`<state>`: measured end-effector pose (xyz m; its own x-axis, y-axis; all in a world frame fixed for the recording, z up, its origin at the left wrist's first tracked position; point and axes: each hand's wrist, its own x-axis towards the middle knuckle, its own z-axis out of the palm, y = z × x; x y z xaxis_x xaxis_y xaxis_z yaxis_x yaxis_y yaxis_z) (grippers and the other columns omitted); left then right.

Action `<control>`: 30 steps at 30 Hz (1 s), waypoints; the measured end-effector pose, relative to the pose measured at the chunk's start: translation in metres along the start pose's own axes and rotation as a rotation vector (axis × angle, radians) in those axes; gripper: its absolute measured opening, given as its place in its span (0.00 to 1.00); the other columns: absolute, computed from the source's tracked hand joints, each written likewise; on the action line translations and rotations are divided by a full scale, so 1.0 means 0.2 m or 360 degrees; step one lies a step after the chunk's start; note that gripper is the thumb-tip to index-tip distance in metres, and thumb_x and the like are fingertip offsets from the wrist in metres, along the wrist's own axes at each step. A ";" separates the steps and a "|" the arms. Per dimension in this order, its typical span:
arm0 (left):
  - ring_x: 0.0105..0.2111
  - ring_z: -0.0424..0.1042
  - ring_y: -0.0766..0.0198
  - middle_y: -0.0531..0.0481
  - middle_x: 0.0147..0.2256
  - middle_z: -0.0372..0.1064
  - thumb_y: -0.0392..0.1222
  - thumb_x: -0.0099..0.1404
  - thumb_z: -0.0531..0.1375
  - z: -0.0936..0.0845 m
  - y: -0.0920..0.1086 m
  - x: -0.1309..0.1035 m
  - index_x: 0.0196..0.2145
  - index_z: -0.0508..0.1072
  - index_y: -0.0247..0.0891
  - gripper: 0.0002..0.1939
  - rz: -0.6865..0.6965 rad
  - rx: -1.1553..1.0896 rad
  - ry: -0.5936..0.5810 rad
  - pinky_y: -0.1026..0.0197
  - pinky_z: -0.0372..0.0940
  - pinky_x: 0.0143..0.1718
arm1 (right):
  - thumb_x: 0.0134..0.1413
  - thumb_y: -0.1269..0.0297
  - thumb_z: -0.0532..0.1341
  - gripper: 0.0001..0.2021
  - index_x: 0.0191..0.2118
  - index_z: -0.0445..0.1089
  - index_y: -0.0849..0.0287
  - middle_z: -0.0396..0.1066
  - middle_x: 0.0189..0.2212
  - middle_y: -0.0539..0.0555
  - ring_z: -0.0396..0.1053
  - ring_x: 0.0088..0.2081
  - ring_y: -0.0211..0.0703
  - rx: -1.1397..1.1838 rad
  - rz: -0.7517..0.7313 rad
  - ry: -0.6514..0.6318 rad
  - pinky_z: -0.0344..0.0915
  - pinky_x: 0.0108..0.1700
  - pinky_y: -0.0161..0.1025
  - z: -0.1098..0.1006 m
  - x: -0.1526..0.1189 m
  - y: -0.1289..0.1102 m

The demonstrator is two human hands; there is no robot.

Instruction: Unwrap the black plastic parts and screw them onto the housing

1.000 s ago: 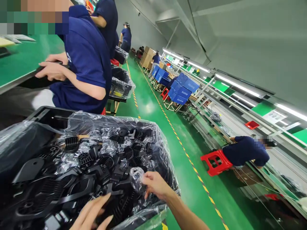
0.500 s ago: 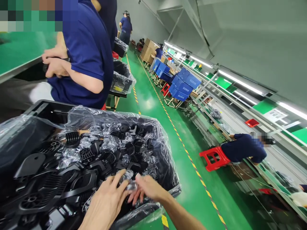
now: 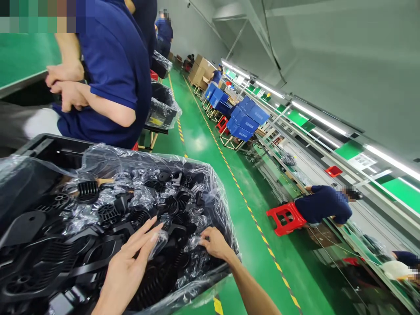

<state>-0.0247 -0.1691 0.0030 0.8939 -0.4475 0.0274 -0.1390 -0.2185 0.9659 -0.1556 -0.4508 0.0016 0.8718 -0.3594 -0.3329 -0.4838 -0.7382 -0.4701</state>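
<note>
A black crate (image 3: 49,142) lined with a clear plastic liner (image 3: 210,175) stands before me, holding many black plastic parts (image 3: 49,258) and crumpled clear bags (image 3: 142,197). My left hand (image 3: 129,262) is over the middle of the pile, fingers long and close together, with a small clear plastic bag (image 3: 160,243) between thumb and fingers. Near the crate's right side, my right hand (image 3: 215,243) is closed in a pinch on crumpled clear plastic (image 3: 195,243). Whether that plastic wraps a part, I cannot tell.
A co-worker in a navy shirt (image 3: 114,65) sits close beyond the crate at the left. Another lined crate (image 3: 160,103) stands farther along. To the right are a taped green floor (image 3: 210,192), a red stool (image 3: 285,218), a seated person (image 3: 323,203) and stacked blue bins (image 3: 246,118).
My hands were together over the pile and have moved apart, the left one leftward and the right one slightly rightward. My right fingers have closed. The whole view has shifted a little.
</note>
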 end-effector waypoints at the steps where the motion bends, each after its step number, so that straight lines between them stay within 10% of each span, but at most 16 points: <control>1: 0.63 0.69 0.52 0.58 0.63 0.70 0.68 0.69 0.54 -0.01 0.01 0.00 0.50 0.80 0.55 0.25 -0.0035 -0.0076 0.0048 0.47 0.60 0.68 | 0.68 0.56 0.66 0.12 0.40 0.74 0.61 0.74 0.44 0.55 0.73 0.48 0.49 0.0056 -0.0026 0.0064 0.69 0.55 0.52 -0.02 -0.01 0.01; 8: 0.46 0.79 0.52 0.50 0.44 0.80 0.64 0.73 0.48 -0.02 0.06 -0.01 0.49 0.75 0.47 0.25 -0.0115 -0.0076 0.0063 0.48 0.70 0.53 | 0.74 0.49 0.58 0.19 0.42 0.71 0.61 0.72 0.36 0.52 0.73 0.37 0.44 0.0530 -0.0153 0.0344 0.72 0.44 0.45 0.00 -0.01 -0.05; 14: 0.47 0.73 0.42 0.42 0.43 0.77 0.56 0.60 0.64 0.09 0.15 0.07 0.49 0.81 0.43 0.23 0.0234 0.0181 -0.0226 0.42 0.62 0.53 | 0.74 0.45 0.55 0.22 0.43 0.72 0.61 0.74 0.40 0.54 0.73 0.44 0.48 0.0703 -0.0311 0.0162 0.70 0.51 0.50 0.02 -0.07 -0.23; 18: 0.36 0.72 0.53 0.49 0.31 0.76 0.50 0.69 0.55 0.15 0.15 0.09 0.34 0.83 0.47 0.16 0.0325 0.0092 -0.0320 0.52 0.64 0.43 | 0.70 0.50 0.62 0.18 0.52 0.70 0.61 0.74 0.45 0.56 0.74 0.47 0.49 0.0591 -0.0174 -0.0059 0.71 0.51 0.49 0.00 -0.11 -0.18; 25: 0.24 0.65 0.64 0.57 0.25 0.66 0.57 0.77 0.51 0.03 0.13 0.03 0.37 0.72 0.42 0.20 0.0002 -0.0074 0.0323 0.64 0.60 0.25 | 0.65 0.57 0.69 0.12 0.38 0.75 0.62 0.75 0.36 0.51 0.75 0.39 0.45 0.0119 0.0172 -0.0469 0.72 0.49 0.49 0.06 -0.08 -0.01; 30: 0.41 0.70 0.58 0.48 0.41 0.69 0.50 0.75 0.55 -0.03 0.16 0.00 0.31 0.68 0.41 0.16 0.0330 -0.0039 0.0596 0.57 0.64 0.45 | 0.67 0.59 0.68 0.11 0.37 0.74 0.62 0.75 0.36 0.51 0.75 0.39 0.44 0.0063 0.0302 -0.0268 0.73 0.47 0.46 -0.03 -0.06 0.01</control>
<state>-0.0260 -0.1713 0.0364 0.9418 -0.1331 0.3086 -0.3256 -0.1342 0.9359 -0.1662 -0.4522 0.0098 0.7417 -0.3865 -0.5481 -0.6430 -0.6424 -0.4170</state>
